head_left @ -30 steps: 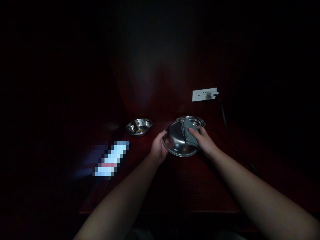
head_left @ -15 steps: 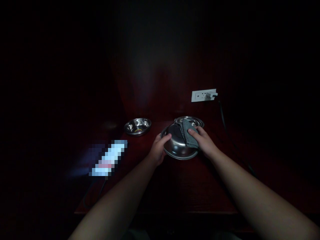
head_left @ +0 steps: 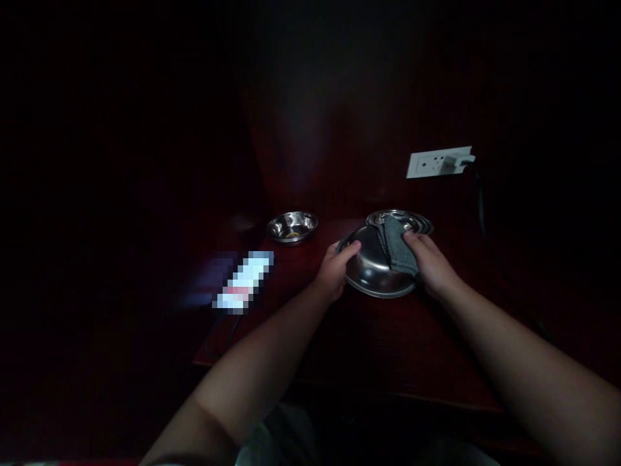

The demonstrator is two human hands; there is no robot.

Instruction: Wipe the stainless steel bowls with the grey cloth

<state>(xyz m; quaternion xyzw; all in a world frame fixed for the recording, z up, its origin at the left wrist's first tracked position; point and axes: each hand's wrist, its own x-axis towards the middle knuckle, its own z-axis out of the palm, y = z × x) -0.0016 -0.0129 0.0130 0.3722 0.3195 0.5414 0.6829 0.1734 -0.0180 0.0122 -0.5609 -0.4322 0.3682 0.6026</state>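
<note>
A steel bowl (head_left: 369,272) lies bottom-up and tilted toward me over a dark red wooden table (head_left: 388,349). My left hand (head_left: 334,268) grips its left rim, thumb on top. My right hand (head_left: 434,265) presses a folded grey cloth (head_left: 395,249) against the bowl's upturned bottom, fingers curled over the cloth. Just behind the bowl sits a flat steel plate (head_left: 412,220), partly hidden by the cloth and bowl.
A smaller steel bowl (head_left: 292,227) stands upright at the back left. A lit, blurred-out phone (head_left: 243,282) lies left of my hands, a cable trailing from it. A white wall socket (head_left: 434,162) with a plug and black cord is at the back right. Surroundings are dark.
The view has shifted, so everything sits further right and higher. My left thumb has moved onto the bowl's rim, and the bowl is tipped slightly flatter. The cloth stays pressed on it.
</note>
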